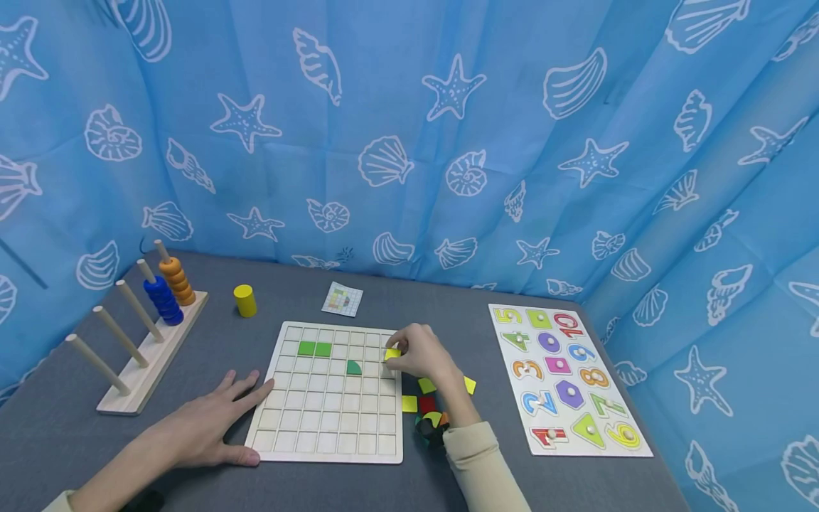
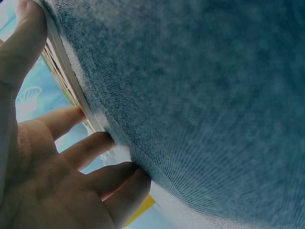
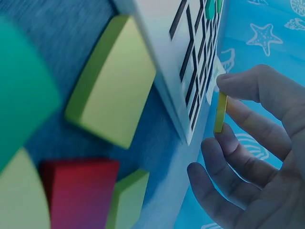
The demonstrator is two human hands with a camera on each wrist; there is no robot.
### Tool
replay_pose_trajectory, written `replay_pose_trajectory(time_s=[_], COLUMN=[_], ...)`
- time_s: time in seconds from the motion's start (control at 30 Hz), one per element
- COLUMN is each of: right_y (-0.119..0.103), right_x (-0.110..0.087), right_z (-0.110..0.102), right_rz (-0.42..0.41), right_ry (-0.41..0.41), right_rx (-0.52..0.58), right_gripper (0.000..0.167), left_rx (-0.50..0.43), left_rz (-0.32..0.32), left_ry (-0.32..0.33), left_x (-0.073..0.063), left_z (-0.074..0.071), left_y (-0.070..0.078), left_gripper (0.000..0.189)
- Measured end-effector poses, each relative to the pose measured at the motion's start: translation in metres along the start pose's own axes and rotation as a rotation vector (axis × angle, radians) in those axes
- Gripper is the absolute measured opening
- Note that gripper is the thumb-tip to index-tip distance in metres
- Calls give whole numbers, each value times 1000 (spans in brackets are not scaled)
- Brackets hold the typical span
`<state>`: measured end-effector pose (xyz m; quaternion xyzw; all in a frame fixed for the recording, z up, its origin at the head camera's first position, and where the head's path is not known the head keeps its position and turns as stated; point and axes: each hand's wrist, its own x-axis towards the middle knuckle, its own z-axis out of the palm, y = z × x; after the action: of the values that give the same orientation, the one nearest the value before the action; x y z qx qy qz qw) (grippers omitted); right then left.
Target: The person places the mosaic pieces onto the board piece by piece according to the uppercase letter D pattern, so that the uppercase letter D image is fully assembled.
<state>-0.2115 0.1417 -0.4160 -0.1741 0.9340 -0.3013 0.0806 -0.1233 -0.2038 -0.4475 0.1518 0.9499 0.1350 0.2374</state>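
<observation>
A pale wooden grid board (image 1: pixel 310 419) lies flat on the grey table. Two green square tiles (image 1: pixel 306 348) sit side by side in its upper left cells, and a green quarter-round tile (image 1: pixel 354 368) is nearer the middle. My right hand (image 1: pixel 424 353) is over the board's upper right edge, pinching a yellow square tile (image 3: pixel 220 112) between thumb and fingertips. Spread along the board's left edge, my left hand (image 1: pixel 203 427) touches it with thumb and fingertips. Below the right wrist lie loose tiles, among them a red one (image 1: pixel 426 404) and a yellow one (image 1: pixel 409 403).
On the left stands a peg rack (image 1: pixel 153 352) with blue and orange rings. A yellow cylinder (image 1: pixel 245 301) and a printed pattern card (image 1: pixel 342 299) are behind the board. At right lies a number puzzle board (image 1: pixel 544 423). Blue curtain (image 1: pixel 397 85) encloses the table's back and right.
</observation>
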Motion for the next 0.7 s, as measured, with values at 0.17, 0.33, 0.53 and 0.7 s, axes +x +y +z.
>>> replay_pose_trajectory(time_s=[0.17,0.33,0.53,0.7], right_y=[-7,-14,-24,-32], right_x=[2,6,11,17], right_z=[4,6,8,13], right_rz=[-2,-28,-36,-48], right_ry=[1,-19,-34,-44], right_rx=[-25,-27,-37,-25], right_gripper=[21,24,24,26], left_rx=[4,13,5,6], left_rz=[3,0,14,8], left_ry=[9,10,15,7], left_x=[-1,-1,-1,0], left_z=[1,2,1,1], left_y=[0,0,0,0], left_gripper=[119,120,120,121])
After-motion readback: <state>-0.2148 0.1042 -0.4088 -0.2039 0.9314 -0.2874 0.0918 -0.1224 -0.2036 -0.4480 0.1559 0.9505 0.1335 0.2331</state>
